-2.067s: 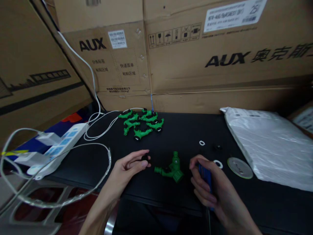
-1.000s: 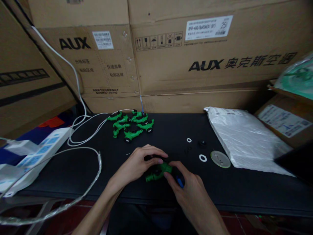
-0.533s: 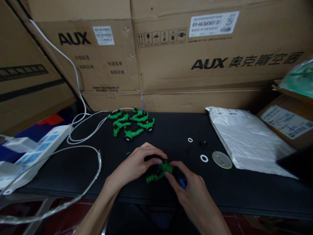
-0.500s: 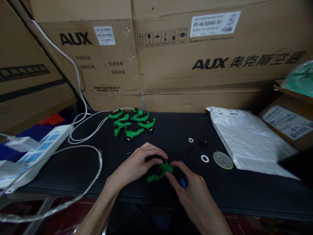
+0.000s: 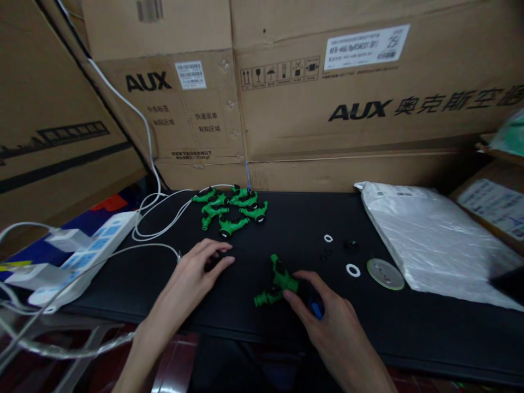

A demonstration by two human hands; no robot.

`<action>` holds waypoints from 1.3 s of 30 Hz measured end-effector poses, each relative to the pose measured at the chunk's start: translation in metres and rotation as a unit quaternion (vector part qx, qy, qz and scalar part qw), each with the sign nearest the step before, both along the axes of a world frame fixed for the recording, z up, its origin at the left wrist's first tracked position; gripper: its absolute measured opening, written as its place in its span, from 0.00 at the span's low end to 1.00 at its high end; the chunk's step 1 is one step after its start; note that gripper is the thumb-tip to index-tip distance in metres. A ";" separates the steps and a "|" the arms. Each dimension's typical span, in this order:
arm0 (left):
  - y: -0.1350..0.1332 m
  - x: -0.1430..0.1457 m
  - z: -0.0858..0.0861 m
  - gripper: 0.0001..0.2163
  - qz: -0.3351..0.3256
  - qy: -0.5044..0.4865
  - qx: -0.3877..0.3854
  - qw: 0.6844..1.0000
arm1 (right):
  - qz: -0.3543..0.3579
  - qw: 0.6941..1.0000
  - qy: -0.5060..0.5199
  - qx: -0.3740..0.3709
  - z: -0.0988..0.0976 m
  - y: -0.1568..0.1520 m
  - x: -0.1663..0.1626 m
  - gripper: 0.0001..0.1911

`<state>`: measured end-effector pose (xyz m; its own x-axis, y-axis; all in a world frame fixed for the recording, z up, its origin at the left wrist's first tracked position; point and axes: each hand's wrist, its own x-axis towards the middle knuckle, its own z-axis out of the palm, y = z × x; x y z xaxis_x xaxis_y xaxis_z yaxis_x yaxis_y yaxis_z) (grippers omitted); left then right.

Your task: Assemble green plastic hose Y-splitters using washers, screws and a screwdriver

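Observation:
My right hand (image 5: 327,314) grips a green Y-shaped hose splitter (image 5: 285,279) by its wide end, between thumb and fingers. Black valve parts show on its two branches, which point up and left. Partly hidden inside the same hand is a dark thing with a blue part (image 5: 316,309), of a kind I cannot make out. My left hand (image 5: 204,265) hovers low over the black tabletop, left of the splitter. Its thumb and forefinger are apart, and nothing visible lies between them. Behind it, several more green splitters (image 5: 233,225) lie in a cluster.
To the right lie white ring washers (image 5: 352,270), dark rings (image 5: 326,254), a small black part (image 5: 351,245) and a round disc (image 5: 385,274). A white padded package (image 5: 442,240) is beyond them. Cartons (image 5: 282,125) wall the back; a power strip (image 5: 100,245) with cables sits left.
My left hand has let go of the green hose splitter and moved left. My right hand still holds the splitter. The view has shifted slightly left.

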<state>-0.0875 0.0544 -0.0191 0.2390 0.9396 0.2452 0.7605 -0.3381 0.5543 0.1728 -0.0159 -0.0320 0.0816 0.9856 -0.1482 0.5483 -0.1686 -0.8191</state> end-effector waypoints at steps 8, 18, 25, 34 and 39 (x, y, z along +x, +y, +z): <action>0.002 -0.019 -0.017 0.08 0.007 0.030 0.000 1.000 | 0.003 0.999 0.032 0.013 0.005 -0.001 0.003 0.22; 0.001 0.007 0.001 0.10 -0.021 -0.051 -0.050 0.997 | -0.017 0.995 0.101 -0.009 0.006 -0.010 0.013 0.21; 0.002 0.049 0.018 0.06 -0.111 -0.138 -0.057 0.982 | -0.003 0.988 0.136 -0.069 0.008 -0.009 0.017 0.25; 0.008 0.069 0.020 0.09 -0.174 -0.104 0.003 0.979 | 0.006 0.979 0.172 -0.109 0.009 -0.008 0.018 0.29; 0.009 0.072 0.018 0.09 -0.183 -0.066 0.030 0.980 | 0.005 0.979 0.177 -0.105 0.008 -0.008 0.018 0.28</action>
